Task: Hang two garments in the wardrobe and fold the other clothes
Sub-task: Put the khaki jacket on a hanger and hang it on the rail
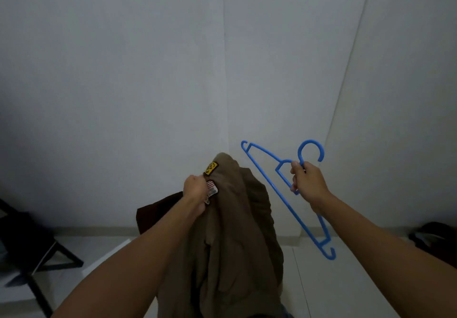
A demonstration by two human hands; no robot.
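Holding olive-brown patched cloth garment (237, 218) bunched in clenched left hand (196, 194); right hand (308, 184) grasps blue plastic hanger (289, 194) just right of it, bar slanting down-right.

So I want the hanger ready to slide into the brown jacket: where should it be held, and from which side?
Grip the blue hanger at its neck, just below the hook, coming from the near side as the right hand does. The neck is its central, balanced spot, and holding there leaves both sloping arms free to enter the brown jacket, which the left hand grips near the patches.
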